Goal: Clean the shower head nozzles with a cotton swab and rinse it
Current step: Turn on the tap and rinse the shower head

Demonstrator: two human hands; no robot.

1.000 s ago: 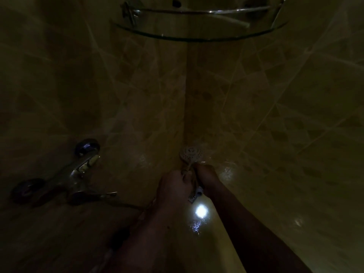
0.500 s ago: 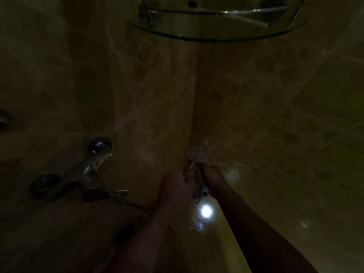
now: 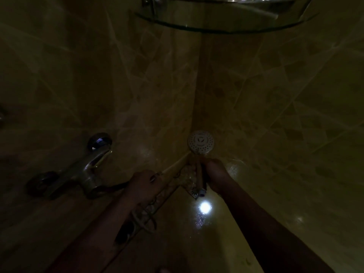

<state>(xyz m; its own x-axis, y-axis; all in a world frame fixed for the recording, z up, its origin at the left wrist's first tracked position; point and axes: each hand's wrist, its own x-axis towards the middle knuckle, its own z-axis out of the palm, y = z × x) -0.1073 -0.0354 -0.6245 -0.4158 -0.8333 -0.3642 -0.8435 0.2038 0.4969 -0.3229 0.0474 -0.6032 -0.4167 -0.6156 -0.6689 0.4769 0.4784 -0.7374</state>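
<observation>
The round white shower head [image 3: 201,142] faces me with its nozzles showing, low in the tiled corner. My right hand [image 3: 215,174] is closed around its handle just below the head. My left hand [image 3: 145,184] is off to the left and pinches one end of a thin pale cotton swab stick [image 3: 175,163]. The stick slants up to the right and its far tip meets the lower left rim of the head. The scene is very dark, so the swab tip itself is hard to make out.
A chrome mixer tap [image 3: 86,168] sticks out of the left wall, with the shower hose [image 3: 143,219] looping under my left forearm. A glass corner shelf [image 3: 226,29] hangs overhead. A bright light spot [image 3: 205,207] reflects off the wet surface below the handle.
My left hand has drawn back to the left, away from the handle, so the swab stick now shows at full length against the head's rim. My right hand keeps its grip.
</observation>
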